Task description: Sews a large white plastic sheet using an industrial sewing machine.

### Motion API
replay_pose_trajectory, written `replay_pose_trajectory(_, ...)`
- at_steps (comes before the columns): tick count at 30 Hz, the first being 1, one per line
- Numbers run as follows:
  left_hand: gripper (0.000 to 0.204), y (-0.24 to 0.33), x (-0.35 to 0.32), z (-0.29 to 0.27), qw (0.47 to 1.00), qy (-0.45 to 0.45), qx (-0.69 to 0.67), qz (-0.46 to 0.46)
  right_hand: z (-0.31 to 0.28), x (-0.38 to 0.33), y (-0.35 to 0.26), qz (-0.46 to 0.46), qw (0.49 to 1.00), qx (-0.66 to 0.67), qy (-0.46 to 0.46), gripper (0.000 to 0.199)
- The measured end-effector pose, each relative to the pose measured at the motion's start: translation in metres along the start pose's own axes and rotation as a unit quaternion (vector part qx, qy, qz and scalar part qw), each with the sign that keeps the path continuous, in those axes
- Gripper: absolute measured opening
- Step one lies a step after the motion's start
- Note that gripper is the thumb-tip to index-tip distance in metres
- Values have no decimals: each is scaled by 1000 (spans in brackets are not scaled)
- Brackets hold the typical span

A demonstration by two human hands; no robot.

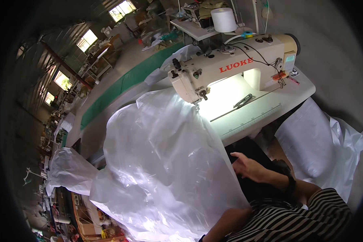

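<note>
A large sheet of shiny white plastic-like fabric point(161, 157) hangs over the front of a white sewing machine point(238, 64), its upper edge under the needle area. My right hand point(250, 167) is beside the sheet's right edge, below the machine table. Its thumb and fingers are apart, and I see nothing held. Whether the fingertips touch the sheet I cannot tell. My left forearm point(230, 222) reaches down across the sheet's lower right part; the left hand itself lies out of view past the lower edge. Small scissors-like snips point(243, 101) rest on the lit machine bed.
More white fabric point(310, 141) hangs at the right of the table. A white thread cone point(224, 20) stands behind the machine. A green strip point(129, 76) runs along the surface at the left. Another bundle of white fabric point(70, 169) sits at far left.
</note>
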State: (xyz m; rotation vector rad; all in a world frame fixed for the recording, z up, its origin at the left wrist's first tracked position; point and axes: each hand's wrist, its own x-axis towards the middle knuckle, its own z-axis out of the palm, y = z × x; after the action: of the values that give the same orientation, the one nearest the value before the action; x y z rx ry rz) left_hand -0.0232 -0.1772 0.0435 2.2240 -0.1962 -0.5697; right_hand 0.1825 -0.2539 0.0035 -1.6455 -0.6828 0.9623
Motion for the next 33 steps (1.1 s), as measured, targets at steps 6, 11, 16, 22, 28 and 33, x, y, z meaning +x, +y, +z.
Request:
replay_pose_trajectory(6,21,-16,5,-10,908,377,184,-26,17,-40,-12,-73,964,-257,13,60)
replay_pose_trajectory(11,27,-65,-8,-40,738,541,326,-236,1,-41,2,-100,987,-125,-17,44)
replay_pose_trajectory(16,7,-69,5,-32,814,472,282,-186,-4,-46,9,-105,988,-115,-21,43)
replay_pose_trajectory(22,7,-39,52,-12,915,360,168,-64,-7,-41,13,-103,992,-72,22,49)
replay_pose_trajectory(28,8,-19,68,-19,956,272,101,30,7,-16,17,-104,978,-155,90,65)
replay_pose_trajectory(33,22,-58,33,-80,869,464,173,-25,18,-16,35,-214,912,-323,132,65)
